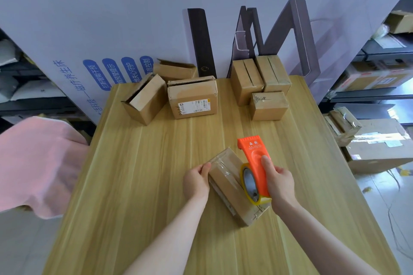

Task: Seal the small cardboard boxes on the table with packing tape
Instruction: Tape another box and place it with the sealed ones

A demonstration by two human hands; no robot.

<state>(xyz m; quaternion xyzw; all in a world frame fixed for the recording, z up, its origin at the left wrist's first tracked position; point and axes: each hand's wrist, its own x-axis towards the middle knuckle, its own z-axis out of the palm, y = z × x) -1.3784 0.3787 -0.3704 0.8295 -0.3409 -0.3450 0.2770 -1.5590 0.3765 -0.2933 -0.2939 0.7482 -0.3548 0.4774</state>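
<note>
A: Stock count, sealing job?

B: I'm logging three taped boxes [260, 87] at the desk [143, 174] back right. Three boxes [169, 91] back left are sitting unsealed, I judge; one is lying open on its side.

A: Item in hand?

B: The small box [230, 182], near centre, is getting its strip. My left hand [196, 182] is bracing its left edge, fingers [204, 168] curled on it. My right hand [279, 183] is wrapping closed around the orange tape dispenser [253, 163], pressing it onto the box top.
</note>
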